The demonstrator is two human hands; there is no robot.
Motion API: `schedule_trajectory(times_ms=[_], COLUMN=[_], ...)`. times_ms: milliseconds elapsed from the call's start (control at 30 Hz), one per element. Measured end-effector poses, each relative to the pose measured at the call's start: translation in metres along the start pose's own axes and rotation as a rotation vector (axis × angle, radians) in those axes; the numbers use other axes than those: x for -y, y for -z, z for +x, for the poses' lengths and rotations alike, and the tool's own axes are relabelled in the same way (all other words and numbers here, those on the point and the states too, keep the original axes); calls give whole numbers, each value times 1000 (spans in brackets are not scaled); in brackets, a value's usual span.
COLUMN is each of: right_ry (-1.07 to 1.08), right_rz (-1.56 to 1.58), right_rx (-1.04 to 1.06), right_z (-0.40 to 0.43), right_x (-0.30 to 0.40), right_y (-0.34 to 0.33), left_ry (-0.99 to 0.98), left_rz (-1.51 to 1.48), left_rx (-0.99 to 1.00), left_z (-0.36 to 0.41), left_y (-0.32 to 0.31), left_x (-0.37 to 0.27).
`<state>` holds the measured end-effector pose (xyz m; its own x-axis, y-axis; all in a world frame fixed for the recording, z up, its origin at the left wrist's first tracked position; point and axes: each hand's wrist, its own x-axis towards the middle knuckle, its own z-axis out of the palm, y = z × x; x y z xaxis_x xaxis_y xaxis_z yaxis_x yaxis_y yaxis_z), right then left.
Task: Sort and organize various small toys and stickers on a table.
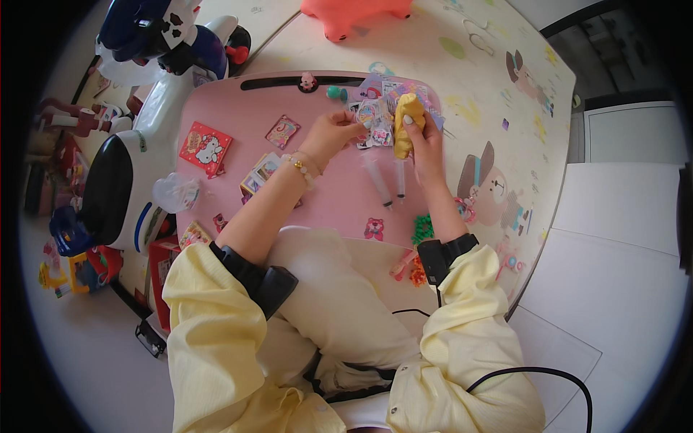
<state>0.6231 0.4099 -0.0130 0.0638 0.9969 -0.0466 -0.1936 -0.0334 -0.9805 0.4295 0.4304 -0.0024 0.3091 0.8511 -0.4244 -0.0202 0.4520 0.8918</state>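
My right hand (429,145) grips a crumpled yellow bundle (409,122), perhaps a soft pouch, with the thumb across its front. Just left of it, my left hand (337,132) pinches at the edge of a clear sticker packet (368,112) with colourful cartoon prints; the exact grip is partly hidden by the fingers. Behind both hands lies a pile of sticker sheets (410,89) at the far right corner of the pink lap-desk top (325,216). Below my hands, a larger clear plastic syringe (378,181) and a smaller one (400,181) lie side by side.
On the pink top's left are a red Hello Kitty packet (206,149), a small card packet (282,131) and a clear plastic container (176,192). A small green-capped bottle (336,92) stands at the back. Beyond sit a coral toy (357,16) and a ride-on toy (116,184).
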Motion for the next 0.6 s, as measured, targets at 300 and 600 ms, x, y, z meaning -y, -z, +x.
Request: schedule_trajectory(times_ms=[300, 600], right_ry=[-183, -182], right_rz=[745, 713], right_rx=[-129, 63], right_z=[-22, -34], right_x=[57, 54], right_y=[16, 6], left_ry=[83, -210], left_rz=[-63, 538], left_rx=[-89, -477], left_z=[-4, 9], left_y=[7, 15], left_x=[7, 20])
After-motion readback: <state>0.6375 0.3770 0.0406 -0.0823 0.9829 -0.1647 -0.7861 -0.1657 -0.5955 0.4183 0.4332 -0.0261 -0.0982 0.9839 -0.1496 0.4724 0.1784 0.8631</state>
